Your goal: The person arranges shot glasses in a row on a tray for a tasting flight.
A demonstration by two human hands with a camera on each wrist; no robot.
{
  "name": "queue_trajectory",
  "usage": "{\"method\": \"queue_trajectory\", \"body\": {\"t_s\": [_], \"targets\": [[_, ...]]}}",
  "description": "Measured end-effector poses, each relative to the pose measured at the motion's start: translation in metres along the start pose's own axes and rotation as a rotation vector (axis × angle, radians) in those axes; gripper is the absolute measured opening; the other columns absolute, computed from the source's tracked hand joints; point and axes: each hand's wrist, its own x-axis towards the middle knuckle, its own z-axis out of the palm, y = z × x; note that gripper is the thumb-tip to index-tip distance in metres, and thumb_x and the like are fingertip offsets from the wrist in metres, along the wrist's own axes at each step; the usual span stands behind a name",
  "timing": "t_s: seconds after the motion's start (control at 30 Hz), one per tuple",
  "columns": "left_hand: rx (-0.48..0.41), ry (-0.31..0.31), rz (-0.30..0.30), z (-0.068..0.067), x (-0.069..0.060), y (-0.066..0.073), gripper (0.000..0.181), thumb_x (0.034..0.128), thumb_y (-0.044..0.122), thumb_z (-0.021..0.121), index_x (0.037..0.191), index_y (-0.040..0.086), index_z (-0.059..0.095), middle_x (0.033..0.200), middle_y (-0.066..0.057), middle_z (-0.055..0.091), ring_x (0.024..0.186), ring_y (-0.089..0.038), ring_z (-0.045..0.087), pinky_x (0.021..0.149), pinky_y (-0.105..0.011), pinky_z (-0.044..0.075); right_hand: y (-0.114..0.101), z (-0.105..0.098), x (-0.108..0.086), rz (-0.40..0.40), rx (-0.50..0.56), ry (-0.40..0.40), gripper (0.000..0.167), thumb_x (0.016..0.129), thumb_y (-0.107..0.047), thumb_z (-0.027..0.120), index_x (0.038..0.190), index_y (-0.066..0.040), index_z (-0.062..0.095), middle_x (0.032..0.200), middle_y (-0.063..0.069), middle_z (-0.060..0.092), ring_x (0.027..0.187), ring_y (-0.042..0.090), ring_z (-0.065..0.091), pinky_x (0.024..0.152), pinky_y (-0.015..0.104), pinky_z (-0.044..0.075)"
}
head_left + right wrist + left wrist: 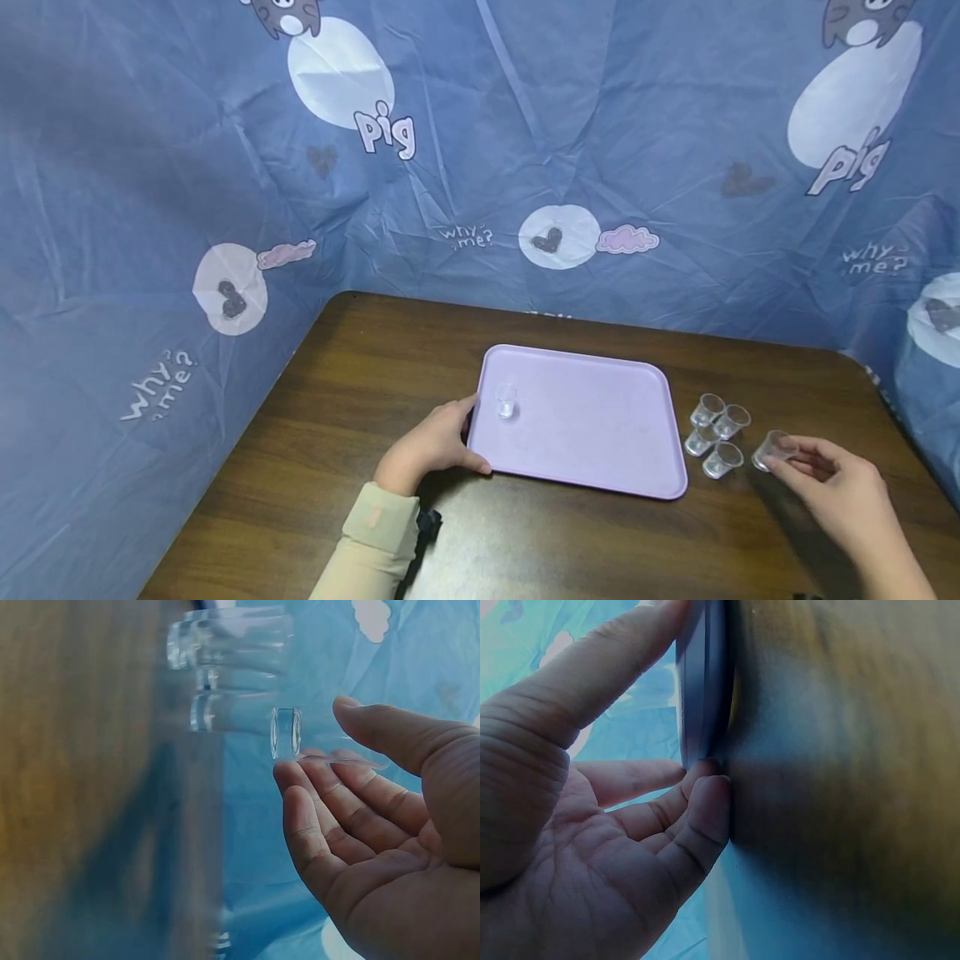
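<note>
A lilac tray lies on the table, with one small clear cup standing near its left side. The left hand grips the tray's left edge, thumb at the near corner; in the left wrist view the hand has its fingertips at the rim of the tray. Right of the tray, the right hand holds a clear cup between thumb and fingers. The right wrist view shows that cup in the hand, its base clear of the table.
Several clear cups stand in a cluster just beyond the tray's right edge, left of the right hand. The brown wooden table runs back to a blue printed cloth hanging behind and at the sides.
</note>
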Motion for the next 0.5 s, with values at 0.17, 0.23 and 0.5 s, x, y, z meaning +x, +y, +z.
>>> {"method": "queue_trajectory", "body": {"t_s": [0.17, 0.23, 0.5], "targets": [[0.004, 0.000, -0.001, 0.000, 0.000, -0.001, 0.103, 0.0607, 0.018, 0.100, 0.145, -0.007, 0.046, 0.117, -0.017, 0.065, 0.104, -0.028, 0.061, 0.094, -0.046, 0.048, -0.011, -0.004, 0.003, -0.036, 0.008, 0.015, 0.035, 0.085, -0.015, 0.085, 0.112, 0.003, 0.072, 0.098, -0.006, 0.073, 0.080, -0.014, 0.059, 0.065, 0.009, 0.048], [0.008, 0.001, -0.004, 0.000, 0.000, -0.001, 0.103, 0.0605, 0.019, 0.100, 0.145, -0.007, 0.046, 0.117, -0.017, 0.065, 0.105, -0.029, 0.061, 0.094, -0.046, 0.048, -0.016, -0.004, 0.004, -0.052, 0.012, 0.016, 0.034, 0.085, -0.015, 0.085, 0.112, 0.003, 0.072, 0.098, -0.007, 0.073, 0.081, -0.013, 0.060, 0.065, 0.009, 0.048], [0.008, 0.000, -0.010, -0.001, 0.000, 0.001, 0.102, 0.0612, 0.019, 0.100, 0.144, -0.007, 0.047, 0.118, -0.017, 0.065, 0.105, -0.028, 0.060, 0.094, -0.046, 0.048, -0.033, -0.001, 0.011, -0.118, 0.080, 0.009, 0.031, 0.084, -0.007, 0.084, 0.110, 0.005, 0.071, 0.092, -0.011, 0.073, 0.079, -0.008, 0.064, 0.065, 0.011, 0.050]]}}
